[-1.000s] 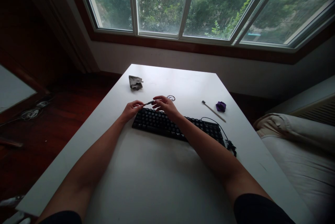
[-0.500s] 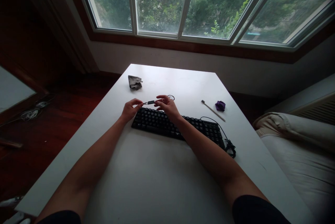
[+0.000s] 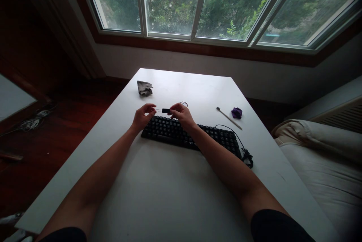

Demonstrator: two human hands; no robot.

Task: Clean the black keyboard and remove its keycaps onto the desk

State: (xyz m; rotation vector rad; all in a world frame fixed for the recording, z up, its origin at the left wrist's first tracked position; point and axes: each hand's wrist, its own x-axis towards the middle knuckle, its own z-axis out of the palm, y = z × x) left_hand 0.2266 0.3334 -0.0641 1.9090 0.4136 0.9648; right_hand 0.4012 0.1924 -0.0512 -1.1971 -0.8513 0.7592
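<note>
Between my hands is a keycap puller, a small black handle with thin wires running left from it. My right hand pinches the handle's right end between thumb and fingers. At the wire ends is my left hand, its thumb and forefinger curled around them; the exact contact is too small to make out. Just below both hands lies a black keyboard on the white table. My right hand and forearm cover part of its keys. A thin dark ring shows behind my right hand.
A crumpled grey cloth lies at the far left. To the right are a thin brush and a crumpled purple cloth. The keyboard's bundled cable rests by its right end. Beyond the table's right edge is pale cushioned seating.
My right hand has closed onto the black handle, which has shifted slightly right. My left fingers have moved off the handle's side, and more of the thin wires shows between the hands.
</note>
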